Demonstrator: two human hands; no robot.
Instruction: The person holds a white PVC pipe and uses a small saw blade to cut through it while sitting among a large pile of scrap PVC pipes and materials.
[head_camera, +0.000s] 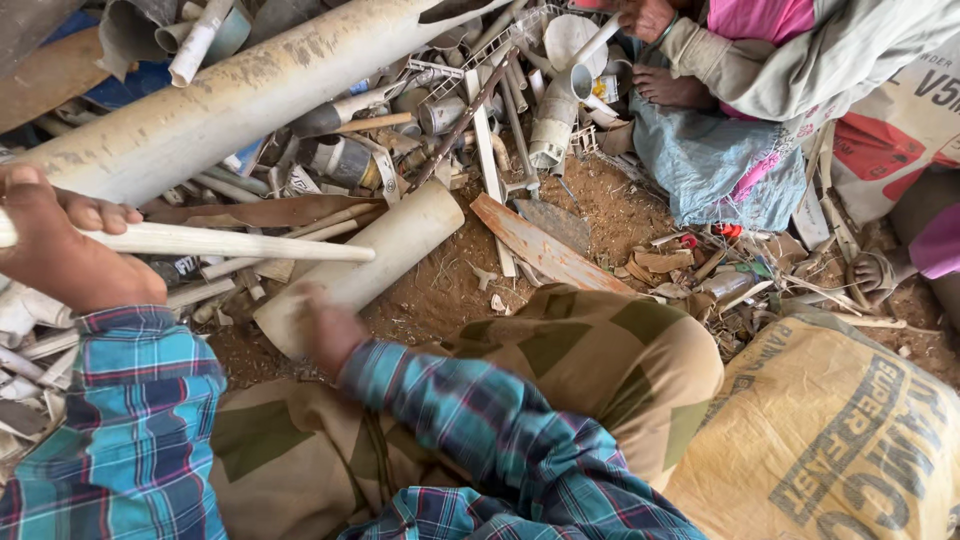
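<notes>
- Left hand (55, 255): fingers wrapped around thin cream plastic rod (225, 242), which crosses above the short pipe
- Right hand (330, 335), blurred: on near end of short thick beige plastic pipe (385, 250); finger state unclear
- Long dirty white pipe (240, 95): lying beyond the short pipe

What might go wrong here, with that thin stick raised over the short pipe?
The left hand grips a thin stick just above the right hand on the short pipe, so fingers may get hit. Another person's bare foot rests close to the scrap pile, where a stray piece might hurt it.
</notes>
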